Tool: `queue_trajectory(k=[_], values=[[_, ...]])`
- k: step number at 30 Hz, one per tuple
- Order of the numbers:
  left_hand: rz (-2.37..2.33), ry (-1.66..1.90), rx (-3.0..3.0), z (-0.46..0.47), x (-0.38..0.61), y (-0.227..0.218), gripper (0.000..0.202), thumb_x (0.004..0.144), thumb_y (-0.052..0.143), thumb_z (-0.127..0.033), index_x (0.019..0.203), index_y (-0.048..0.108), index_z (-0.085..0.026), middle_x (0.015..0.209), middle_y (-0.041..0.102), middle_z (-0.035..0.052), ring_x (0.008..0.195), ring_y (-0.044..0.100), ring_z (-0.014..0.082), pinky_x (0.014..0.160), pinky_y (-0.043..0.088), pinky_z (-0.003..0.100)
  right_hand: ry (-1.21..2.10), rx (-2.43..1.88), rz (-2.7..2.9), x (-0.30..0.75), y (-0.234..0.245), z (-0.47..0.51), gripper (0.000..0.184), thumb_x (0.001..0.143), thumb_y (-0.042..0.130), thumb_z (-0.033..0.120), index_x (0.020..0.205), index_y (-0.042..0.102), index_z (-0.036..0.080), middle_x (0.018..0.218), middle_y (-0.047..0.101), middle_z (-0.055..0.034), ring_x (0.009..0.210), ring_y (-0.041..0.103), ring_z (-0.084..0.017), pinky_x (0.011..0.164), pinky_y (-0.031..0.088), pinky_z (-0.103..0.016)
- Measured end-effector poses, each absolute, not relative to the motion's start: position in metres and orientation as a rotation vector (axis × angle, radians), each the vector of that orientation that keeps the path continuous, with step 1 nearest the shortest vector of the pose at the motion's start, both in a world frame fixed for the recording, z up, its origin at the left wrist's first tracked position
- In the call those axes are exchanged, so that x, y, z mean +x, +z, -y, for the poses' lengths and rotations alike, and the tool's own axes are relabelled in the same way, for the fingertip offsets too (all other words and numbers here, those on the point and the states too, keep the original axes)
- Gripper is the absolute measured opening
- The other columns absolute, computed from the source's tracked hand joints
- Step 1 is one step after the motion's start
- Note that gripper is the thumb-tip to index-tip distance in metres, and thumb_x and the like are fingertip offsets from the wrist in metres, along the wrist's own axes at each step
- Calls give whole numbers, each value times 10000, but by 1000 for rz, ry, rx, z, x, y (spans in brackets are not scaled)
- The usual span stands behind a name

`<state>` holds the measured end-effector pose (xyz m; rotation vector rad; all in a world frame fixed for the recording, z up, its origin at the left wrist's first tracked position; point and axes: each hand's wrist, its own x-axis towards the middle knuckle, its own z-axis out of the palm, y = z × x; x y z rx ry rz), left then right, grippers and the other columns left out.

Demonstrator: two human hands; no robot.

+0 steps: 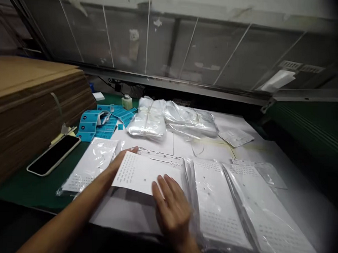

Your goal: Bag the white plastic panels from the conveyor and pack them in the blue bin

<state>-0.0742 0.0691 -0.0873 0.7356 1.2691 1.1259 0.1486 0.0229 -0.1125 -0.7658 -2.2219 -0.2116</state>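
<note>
A white printed sheet (144, 172) lies tilted in front of me on the white work surface (185, 146). My left hand (119, 163) grips its left edge, fingers under and thumb at the top corner. My right hand (172, 207) rests flat on its lower right corner, fingers stretched out. Stacks of clear bagged sheets (224, 203) lie right beside that hand. Another bagged stack (91, 164) sits just left of my left hand.
A dark phone (54, 155) lies on the green mat at left, beside a tall pile of cardboard (27, 105). Blue labels (102, 121), a small bottle (126, 101) and bundles of empty clear bags (169, 121) lie further back. A metal-framed panel runs behind.
</note>
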Motion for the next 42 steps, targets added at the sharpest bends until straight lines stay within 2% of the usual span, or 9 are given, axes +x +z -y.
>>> queue_trajectory(k=[3,9,14,19,22,25,29,36,42], values=[[-1187,1049,543,-58,-85,-98,518,745,595,-585,988,620,-129,728,714,113,709,688,281,586,538,359,-259,-729,2302,140,-128,-21,424,802,576,78,1215,561,171,1197,627,-122,1243,450,-320,962,480,-479],[-1063,1077,339,-49,-97,-121,546,783,515,-622,980,636,-127,860,720,143,815,681,294,666,556,388,-234,-822,2324,135,-146,-24,481,820,554,63,1257,521,261,1255,596,-78,1313,361,-290,1025,398,-516],[-1212,1258,642,-35,-96,-121,516,760,574,-572,1028,621,-133,969,702,113,892,657,277,752,538,377,3,-941,2513,132,-149,-19,522,809,578,104,1276,498,322,1436,393,-72,1373,207,-339,1069,218,-623],[-1458,1289,1177,-15,-94,-112,417,715,682,-423,1065,625,-205,994,686,27,878,638,209,770,504,289,434,-1240,2045,130,-135,-11,816,773,654,367,1434,180,295,1537,85,-102,1397,86,-342,1076,168,-608],[-1229,1153,1374,-3,-105,-108,329,774,619,-376,1067,635,-228,1041,667,28,900,628,199,771,498,270,809,-1347,1501,128,-128,-8,820,830,558,425,1449,49,253,1488,230,-163,1354,268,-321,1027,290,-582],[-1245,1075,1412,7,-117,-110,378,765,622,-370,1123,598,-251,1140,618,44,1043,575,237,895,467,323,1070,-1299,1355,130,-128,-4,731,814,581,386,1420,197,241,1314,487,-163,1195,491,-319,953,393,-547],[-1475,1193,1238,19,-112,-118,446,769,599,-460,1159,531,-256,1135,603,66,1049,565,264,861,486,345,1071,-1260,1302,132,-135,4,555,780,625,308,1286,407,238,1278,509,-128,1183,490,-306,989,364,-513],[-1629,1504,1182,24,-72,-126,252,889,394,-426,938,548,-233,938,620,57,917,587,224,809,456,326,1014,-1391,1430,128,-126,9,465,762,647,345,1167,430,271,1182,542,-80,1114,521,-255,917,440,-424],[-1850,1298,936,12,-67,-120,352,810,488,-558,901,567,-227,688,602,-3,602,555,176,543,422,263,1037,-1633,1443,145,-117,10,366,714,673,445,1012,598,245,1021,641,-47,981,599,-246,838,490,-327]])
